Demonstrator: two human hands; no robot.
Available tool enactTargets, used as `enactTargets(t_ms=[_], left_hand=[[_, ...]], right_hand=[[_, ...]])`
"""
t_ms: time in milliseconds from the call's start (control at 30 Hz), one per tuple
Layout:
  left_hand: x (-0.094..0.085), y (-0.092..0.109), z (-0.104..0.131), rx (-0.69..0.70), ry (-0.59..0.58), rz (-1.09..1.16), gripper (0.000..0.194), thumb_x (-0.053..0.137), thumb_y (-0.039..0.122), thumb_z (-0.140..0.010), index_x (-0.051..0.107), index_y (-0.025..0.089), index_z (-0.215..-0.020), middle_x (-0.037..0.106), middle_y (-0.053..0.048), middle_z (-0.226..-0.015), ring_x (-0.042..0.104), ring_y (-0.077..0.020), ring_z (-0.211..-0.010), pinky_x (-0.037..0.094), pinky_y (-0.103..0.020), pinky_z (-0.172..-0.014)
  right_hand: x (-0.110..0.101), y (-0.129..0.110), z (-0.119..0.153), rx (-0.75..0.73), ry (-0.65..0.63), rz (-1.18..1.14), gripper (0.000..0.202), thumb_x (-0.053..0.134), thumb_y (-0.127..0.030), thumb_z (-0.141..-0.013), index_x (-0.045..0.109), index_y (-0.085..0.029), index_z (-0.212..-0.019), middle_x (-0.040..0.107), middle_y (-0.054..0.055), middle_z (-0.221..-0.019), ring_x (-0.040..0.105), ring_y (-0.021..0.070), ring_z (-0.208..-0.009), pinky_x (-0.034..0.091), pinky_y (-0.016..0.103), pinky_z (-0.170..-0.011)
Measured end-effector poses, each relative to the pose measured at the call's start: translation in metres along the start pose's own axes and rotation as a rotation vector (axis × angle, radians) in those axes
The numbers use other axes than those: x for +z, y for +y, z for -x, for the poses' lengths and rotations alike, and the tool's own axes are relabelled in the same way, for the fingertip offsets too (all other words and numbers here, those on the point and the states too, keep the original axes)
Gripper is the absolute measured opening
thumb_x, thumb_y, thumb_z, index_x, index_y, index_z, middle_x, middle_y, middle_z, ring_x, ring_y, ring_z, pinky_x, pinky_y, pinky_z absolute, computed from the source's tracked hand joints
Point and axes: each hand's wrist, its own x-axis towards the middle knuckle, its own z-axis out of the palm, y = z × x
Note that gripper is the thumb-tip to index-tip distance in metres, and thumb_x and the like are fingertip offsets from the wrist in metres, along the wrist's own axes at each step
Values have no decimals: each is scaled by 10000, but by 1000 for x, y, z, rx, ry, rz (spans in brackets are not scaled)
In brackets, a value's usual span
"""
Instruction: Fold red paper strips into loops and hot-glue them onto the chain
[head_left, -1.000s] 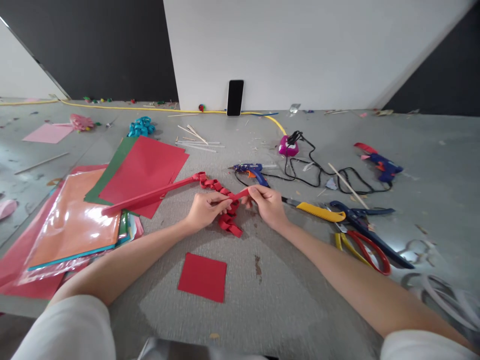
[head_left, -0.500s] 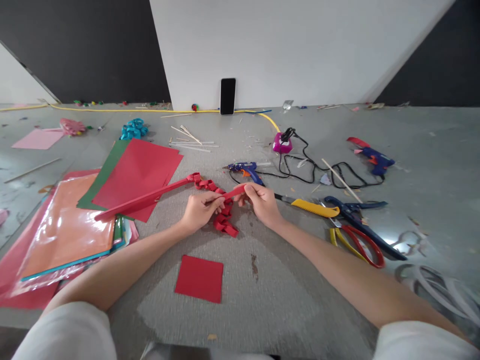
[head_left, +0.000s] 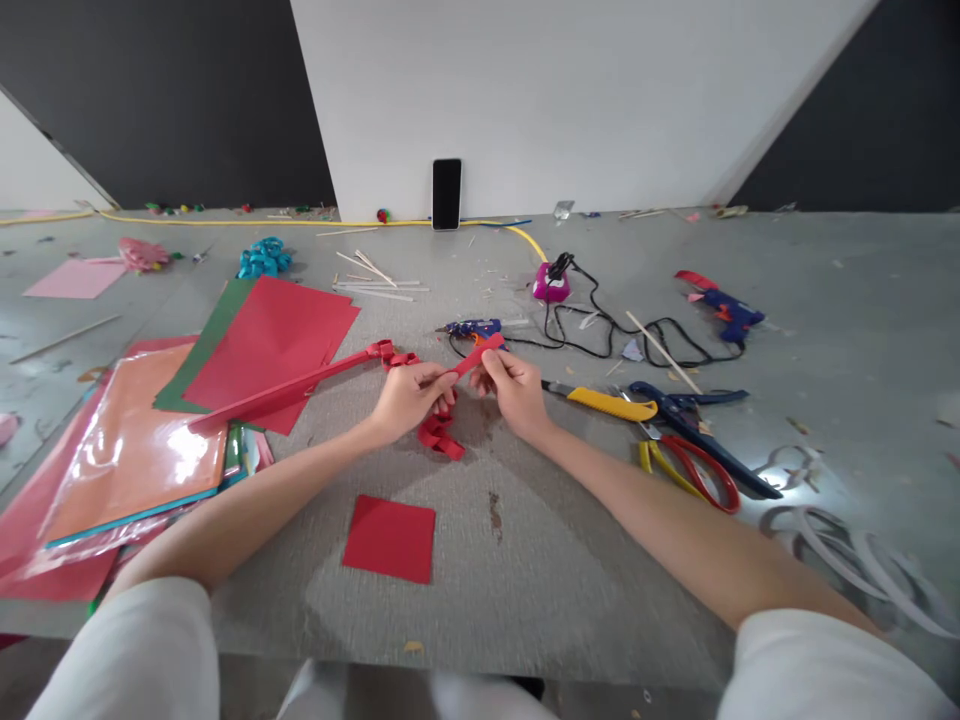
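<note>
A short red paper strip (head_left: 475,356) is stretched between my hands above the table. My left hand (head_left: 409,400) pinches its left end. My right hand (head_left: 514,390) pinches the other end between thumb and fingers, which curl below it. Behind and under my left hand lies a curly red paper band (head_left: 441,436), partly hidden by the fingers. Its long straight tail (head_left: 300,385) runs left across red sheets (head_left: 262,340). Nearer my body, a red paper square (head_left: 390,538) lies flat on the table.
Left are a plastic-wrapped orange paper pack (head_left: 142,440) and a blue ribbon bow (head_left: 264,258). Beyond my hands are a blue glue gun (head_left: 472,329) and an upright phone (head_left: 447,195). To the right lie a yellow cutter (head_left: 611,403), blue-handled pliers (head_left: 712,450), scissors (head_left: 697,470) and another glue gun (head_left: 731,312).
The right end of the strip has risen and now tilts upward, my right hand turning with it. Both hands keep their pinch. The whole view has shifted slightly.
</note>
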Motion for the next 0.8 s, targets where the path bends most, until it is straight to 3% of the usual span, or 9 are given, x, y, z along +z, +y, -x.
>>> enactTargets(t_ms=[100, 200, 300, 433, 533, 667, 800], left_hand=[[14, -6, -9, 42, 1, 66, 427, 611, 529, -957, 672, 141, -790, 685, -35, -661, 593, -89, -521, 497, -206, -534], [24, -13, -13, 71, -2, 157, 465, 639, 592, -923, 670, 140, -822, 683, -32, -675, 592, -86, -532, 492, -202, -527], [24, -16, -12, 42, -9, 177, 485, 665, 608, -902, 650, 140, -778, 670, -29, -652, 578, -80, -522, 482, -198, -519], [20, -15, -10, 23, -16, 193, 459, 669, 580, -907, 665, 132, -806, 681, -33, -668, 565, -70, -514, 467, -190, -511], [21, -14, -10, 20, -34, 207, 423, 670, 541, -915, 673, 126, -833, 681, -32, -677, 559, -66, -513, 451, -184, -503], [22, -15, -8, 0, -53, 202, 392, 655, 508, -924, 644, 132, -813, 681, -33, -673, 563, -75, -511, 437, -189, -496], [22, -14, -5, 53, 32, 85, 367, 665, 459, -910, 582, 155, -723, 590, 12, -589, 495, -73, -513, 380, -189, -493]], right_hand=[[-1, 0, 0, -43, 49, 24, 523, 577, -663, -945, 658, -206, -704, 645, 19, -653, 523, 128, -546, 432, 283, -554], [-2, 2, 0, -34, 9, 92, 510, 632, -688, -891, 717, -195, -792, 589, -1, -631, 510, 133, -573, 401, 277, -547], [-2, 3, 1, -13, -49, 177, 513, 707, -691, -824, 720, -184, -749, 542, -16, -597, 487, 132, -575, 392, 277, -554], [-3, 2, 2, -7, -38, 229, 599, 664, -673, -874, 561, -201, -519, 522, -4, -523, 474, 132, -544, 405, 294, -581], [-4, 0, 2, -8, 3, 236, 586, 653, -634, -907, 551, -201, -524, 559, 6, -544, 501, 136, -561, 398, 292, -588], [-5, -1, 3, -27, 151, 213, 582, 606, -614, -950, 551, -200, -545, 520, -8, -533, 442, 120, -533, 374, 284, -567], [-4, 1, 6, -21, 159, 169, 557, 595, -600, -961, 583, -199, -575, 548, 0, -561, 446, 121, -534, 365, 283, -546]])
